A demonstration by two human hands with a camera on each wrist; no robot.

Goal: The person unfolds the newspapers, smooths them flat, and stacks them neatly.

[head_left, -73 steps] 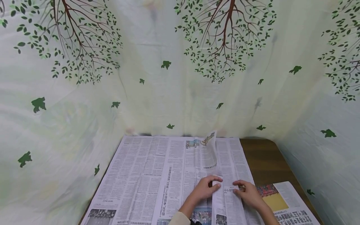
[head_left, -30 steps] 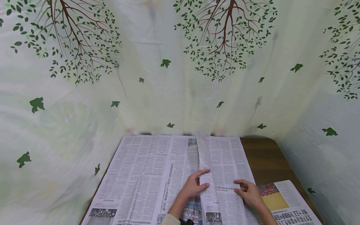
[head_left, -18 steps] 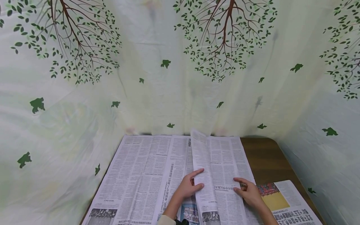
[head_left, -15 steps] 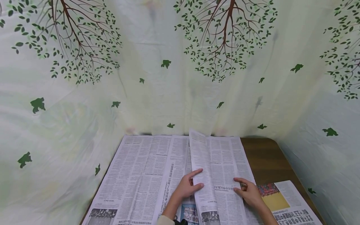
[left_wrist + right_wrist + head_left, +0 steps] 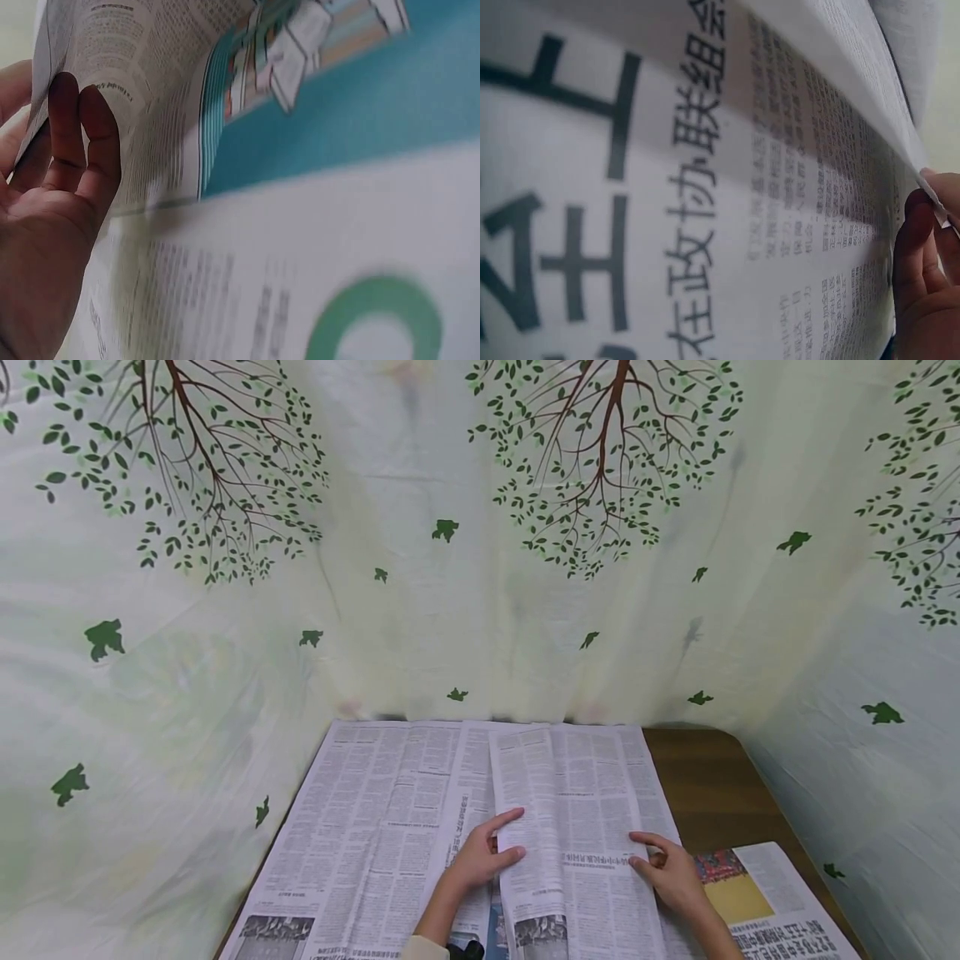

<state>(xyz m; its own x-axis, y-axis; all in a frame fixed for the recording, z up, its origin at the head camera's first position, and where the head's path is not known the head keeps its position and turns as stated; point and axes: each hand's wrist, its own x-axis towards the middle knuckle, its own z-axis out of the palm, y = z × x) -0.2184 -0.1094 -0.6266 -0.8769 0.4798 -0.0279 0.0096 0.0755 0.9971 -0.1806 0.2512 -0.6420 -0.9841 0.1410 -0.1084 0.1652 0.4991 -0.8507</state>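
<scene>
A folded newspaper sheet point(image 5: 592, 810) lies over a wide spread of newspaper in the head view. My left hand point(image 5: 480, 853) holds its left edge. In the left wrist view, fingers point(image 5: 101, 142) lie behind the raised page point(image 5: 112, 45), whose underside shows print and a teal picture. My right hand point(image 5: 670, 875) pinches the sheet's right edge between thumb and fingers. The right wrist view has this hand point(image 5: 934, 277) at the lifted paper edge point(image 5: 930, 196), above another printed page with large black characters point(image 5: 592, 112).
Spread newspaper point(image 5: 375, 827) covers most of the brown wooden table point(image 5: 697, 777). Another newspaper point(image 5: 780, 902) with a yellow and red picture lies at the right, beside my right forearm. Behind and around the table hangs a pale cloth point(image 5: 517, 635) printed with trees and green leaves.
My left hand has moved left with the sheet's left edge. The page's top, upright and curled earlier, now lies flatter to the left, covering the colour pictures. My right hand has stayed nearly still.
</scene>
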